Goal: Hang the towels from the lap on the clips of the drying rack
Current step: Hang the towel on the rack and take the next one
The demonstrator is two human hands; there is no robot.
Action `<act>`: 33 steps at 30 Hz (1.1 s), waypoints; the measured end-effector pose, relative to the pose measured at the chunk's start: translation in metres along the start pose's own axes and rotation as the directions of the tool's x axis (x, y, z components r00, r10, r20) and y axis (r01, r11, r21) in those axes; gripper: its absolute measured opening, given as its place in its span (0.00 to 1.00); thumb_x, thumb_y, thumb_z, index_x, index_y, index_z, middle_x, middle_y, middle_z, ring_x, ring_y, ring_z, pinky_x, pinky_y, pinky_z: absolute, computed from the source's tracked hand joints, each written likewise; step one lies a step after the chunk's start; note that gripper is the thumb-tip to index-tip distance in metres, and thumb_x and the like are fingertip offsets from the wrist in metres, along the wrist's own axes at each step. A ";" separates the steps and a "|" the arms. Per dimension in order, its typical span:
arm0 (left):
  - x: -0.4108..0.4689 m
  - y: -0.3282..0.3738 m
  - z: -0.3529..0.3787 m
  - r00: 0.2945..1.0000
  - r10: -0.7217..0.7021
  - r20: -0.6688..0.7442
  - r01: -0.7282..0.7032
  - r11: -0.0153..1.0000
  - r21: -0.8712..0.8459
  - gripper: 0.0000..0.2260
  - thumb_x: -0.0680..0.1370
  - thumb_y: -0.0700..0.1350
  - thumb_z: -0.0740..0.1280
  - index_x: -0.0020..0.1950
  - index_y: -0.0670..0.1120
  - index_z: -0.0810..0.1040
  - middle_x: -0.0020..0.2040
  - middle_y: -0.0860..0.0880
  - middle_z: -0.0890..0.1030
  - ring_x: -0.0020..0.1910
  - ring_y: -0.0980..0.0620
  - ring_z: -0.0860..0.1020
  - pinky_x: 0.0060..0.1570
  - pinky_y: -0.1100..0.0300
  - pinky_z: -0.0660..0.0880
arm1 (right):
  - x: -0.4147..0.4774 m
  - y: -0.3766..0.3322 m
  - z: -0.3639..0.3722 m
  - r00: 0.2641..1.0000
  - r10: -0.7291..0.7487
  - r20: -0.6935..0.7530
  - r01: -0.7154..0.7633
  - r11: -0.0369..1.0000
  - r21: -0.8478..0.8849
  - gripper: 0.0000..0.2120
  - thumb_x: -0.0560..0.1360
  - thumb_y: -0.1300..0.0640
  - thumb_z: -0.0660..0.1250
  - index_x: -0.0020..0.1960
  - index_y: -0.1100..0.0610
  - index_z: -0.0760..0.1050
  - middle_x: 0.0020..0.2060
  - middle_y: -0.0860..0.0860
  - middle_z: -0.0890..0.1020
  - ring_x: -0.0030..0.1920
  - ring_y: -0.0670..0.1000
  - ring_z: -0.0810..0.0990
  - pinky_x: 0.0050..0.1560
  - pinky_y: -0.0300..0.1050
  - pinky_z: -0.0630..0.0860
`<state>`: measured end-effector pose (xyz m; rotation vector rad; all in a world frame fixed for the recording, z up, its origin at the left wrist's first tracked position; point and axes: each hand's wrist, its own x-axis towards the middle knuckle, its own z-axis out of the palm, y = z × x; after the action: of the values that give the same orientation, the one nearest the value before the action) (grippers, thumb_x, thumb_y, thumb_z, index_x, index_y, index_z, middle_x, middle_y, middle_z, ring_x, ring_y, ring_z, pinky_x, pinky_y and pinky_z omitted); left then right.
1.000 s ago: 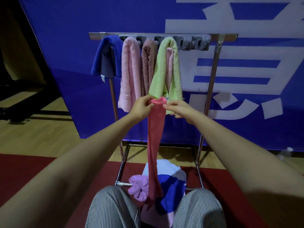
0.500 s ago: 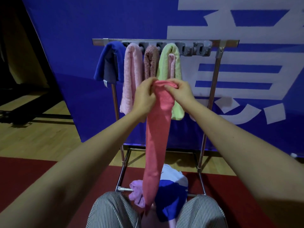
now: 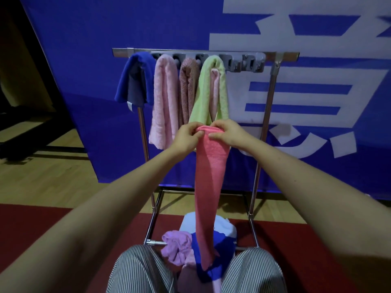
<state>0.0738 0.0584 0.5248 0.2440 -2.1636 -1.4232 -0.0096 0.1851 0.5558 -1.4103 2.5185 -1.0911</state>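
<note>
A long coral-pink towel (image 3: 208, 187) hangs straight down from both my hands in front of the drying rack (image 3: 273, 81). My left hand (image 3: 187, 137) and my right hand (image 3: 226, 134) pinch its folded top edge from either side, below the green towel (image 3: 206, 92). On the rack's grey clip bar (image 3: 243, 63) hang a blue towel (image 3: 135, 81), a light pink towel (image 3: 165, 98), a brownish-pink towel (image 3: 188, 89) and the green one with a pale pink piece inside. More towels lie in my lap: a lilac one (image 3: 176, 246), a blue one (image 3: 220, 269) and a white one (image 3: 224, 226).
The clips at the right end of the bar hold nothing. A blue banner with white characters (image 3: 317, 102) stands close behind the rack. The rack's metal base (image 3: 155, 242) sits on wood floor and red mat, right before my striped knees (image 3: 137, 269).
Both hands lifted the coral-pink towel's top higher, gathered it into a fold, then sank a little; its lower end now dangles over the lap pile.
</note>
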 end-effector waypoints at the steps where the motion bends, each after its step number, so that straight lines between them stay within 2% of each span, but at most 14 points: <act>1: -0.002 0.001 0.001 1.000 -0.008 -0.002 0.008 0.999 -0.037 0.08 0.79 0.37 0.60 0.56 0.40 0.75 0.41 0.48 0.76 0.45 0.50 0.75 0.36 0.54 0.76 | 0.001 -0.001 -0.001 1.000 -0.004 -0.024 0.005 0.999 0.033 0.10 0.74 0.58 0.68 0.53 0.60 0.79 0.42 0.49 0.78 0.45 0.47 0.75 0.39 0.34 0.69; 3: -0.009 0.002 0.004 0.997 -0.063 0.032 0.068 0.981 -0.184 0.07 0.80 0.40 0.60 0.57 0.43 0.71 0.45 0.48 0.76 0.45 0.52 0.76 0.41 0.55 0.78 | 0.002 -0.006 -0.006 0.999 0.007 -0.048 -0.002 0.993 0.119 0.10 0.75 0.58 0.67 0.54 0.60 0.79 0.42 0.50 0.79 0.44 0.47 0.76 0.41 0.33 0.71; 5: -0.016 0.000 0.006 0.984 -0.123 0.128 0.160 0.927 -0.338 0.12 0.79 0.41 0.62 0.61 0.45 0.65 0.47 0.51 0.76 0.44 0.57 0.77 0.38 0.68 0.77 | 0.004 -0.015 -0.012 0.998 0.015 -0.067 -0.001 0.979 0.206 0.10 0.75 0.59 0.67 0.55 0.61 0.79 0.43 0.51 0.79 0.42 0.46 0.77 0.40 0.32 0.74; 6: -0.019 -0.004 0.007 0.978 -0.124 0.170 0.178 0.917 -0.358 0.16 0.78 0.41 0.64 0.62 0.45 0.62 0.49 0.51 0.77 0.44 0.59 0.78 0.38 0.70 0.76 | 0.006 -0.021 -0.016 0.997 0.009 -0.075 0.009 0.973 0.229 0.10 0.75 0.59 0.66 0.55 0.61 0.79 0.42 0.50 0.79 0.40 0.44 0.77 0.39 0.29 0.74; 8: -0.024 -0.018 0.010 0.969 -0.102 0.224 0.178 0.920 -0.349 0.23 0.76 0.39 0.67 0.64 0.48 0.59 0.52 0.51 0.77 0.48 0.58 0.79 0.42 0.68 0.78 | 0.010 -0.032 -0.022 0.998 -0.006 -0.068 0.021 0.973 0.230 0.11 0.76 0.58 0.66 0.56 0.60 0.78 0.40 0.46 0.78 0.39 0.40 0.76 0.37 0.26 0.74; 10: -0.029 -0.031 0.014 0.968 -0.101 0.232 0.176 0.928 -0.328 0.25 0.74 0.38 0.70 0.65 0.47 0.61 0.55 0.49 0.78 0.51 0.55 0.80 0.45 0.66 0.78 | 0.014 -0.041 -0.029 0.999 -0.009 -0.052 0.021 0.971 0.239 0.12 0.75 0.58 0.67 0.57 0.60 0.78 0.40 0.44 0.78 0.40 0.40 0.76 0.40 0.29 0.75; 15: -0.043 -0.062 0.027 0.952 -0.210 0.223 0.257 0.943 -0.210 0.17 0.73 0.41 0.72 0.60 0.42 0.75 0.53 0.46 0.80 0.49 0.51 0.80 0.42 0.66 0.79 | 0.021 -0.059 -0.040 0.997 -0.030 -0.070 0.048 0.963 0.267 0.12 0.75 0.57 0.67 0.58 0.57 0.78 0.40 0.44 0.78 0.41 0.41 0.76 0.46 0.34 0.75; 18: -0.050 -0.079 0.033 0.931 -0.293 0.218 0.335 0.923 -0.190 0.17 0.73 0.43 0.72 0.59 0.40 0.77 0.52 0.43 0.81 0.48 0.49 0.81 0.42 0.62 0.79 | 0.021 -0.061 -0.047 0.996 -0.023 -0.086 0.047 0.959 0.281 0.12 0.75 0.57 0.67 0.58 0.58 0.78 0.40 0.45 0.78 0.42 0.42 0.76 0.46 0.35 0.75; 21: -0.059 -0.091 0.032 0.915 -0.332 0.229 0.375 0.910 -0.178 0.16 0.73 0.42 0.71 0.59 0.38 0.77 0.52 0.42 0.81 0.49 0.46 0.81 0.47 0.57 0.80 | 0.020 -0.057 -0.052 0.991 0.027 -0.129 0.016 0.948 0.318 0.13 0.75 0.57 0.67 0.59 0.59 0.77 0.40 0.45 0.77 0.41 0.41 0.76 0.42 0.32 0.75; 24: -0.067 -0.103 0.029 0.874 -0.374 0.309 0.420 0.903 -0.095 0.15 0.75 0.43 0.70 0.58 0.37 0.78 0.53 0.39 0.81 0.52 0.41 0.81 0.53 0.51 0.79 | 0.019 -0.048 -0.054 0.972 0.080 -0.220 0.012 0.922 0.386 0.14 0.75 0.57 0.67 0.59 0.58 0.77 0.42 0.46 0.78 0.43 0.43 0.77 0.43 0.33 0.75; 26: -0.073 -0.109 0.026 0.823 -0.395 0.408 0.442 0.897 -0.024 0.15 0.75 0.44 0.69 0.57 0.36 0.78 0.54 0.38 0.81 0.54 0.40 0.80 0.56 0.49 0.78 | 0.019 -0.039 -0.054 0.944 0.131 -0.303 0.017 0.898 0.440 0.12 0.75 0.58 0.68 0.58 0.55 0.77 0.44 0.50 0.79 0.44 0.47 0.78 0.44 0.36 0.75; 29: -0.077 -0.117 0.019 0.783 -0.379 0.493 0.428 0.904 0.014 0.13 0.76 0.45 0.68 0.55 0.37 0.79 0.53 0.39 0.82 0.52 0.42 0.80 0.59 0.48 0.75 | 0.018 -0.013 -0.053 0.863 0.234 -0.448 -0.026 0.906 0.422 0.12 0.75 0.56 0.68 0.57 0.59 0.79 0.43 0.50 0.79 0.42 0.47 0.78 0.37 0.32 0.74; 31: -0.077 -0.115 0.012 0.780 -0.356 0.515 0.413 0.911 0.003 0.10 0.77 0.44 0.66 0.51 0.38 0.80 0.47 0.42 0.82 0.48 0.45 0.80 0.58 0.48 0.75 | 0.011 0.012 -0.053 0.770 0.339 -0.540 -0.156 0.922 0.355 0.14 0.75 0.53 0.67 0.56 0.60 0.79 0.45 0.52 0.80 0.44 0.50 0.78 0.38 0.38 0.75; 33: -0.076 -0.111 0.004 0.788 -0.315 0.529 0.387 0.922 -0.028 0.10 0.78 0.45 0.64 0.48 0.39 0.81 0.43 0.46 0.83 0.44 0.48 0.80 0.53 0.51 0.76 | 0.002 0.045 -0.052 0.664 0.487 -0.567 -0.404 0.872 0.276 0.14 0.77 0.52 0.63 0.56 0.60 0.78 0.50 0.56 0.81 0.49 0.55 0.79 0.44 0.44 0.74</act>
<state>0.1203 0.0463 0.3996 0.2464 -2.5221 -2.0355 -0.0625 0.2272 0.5684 -0.3354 2.8801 -1.7692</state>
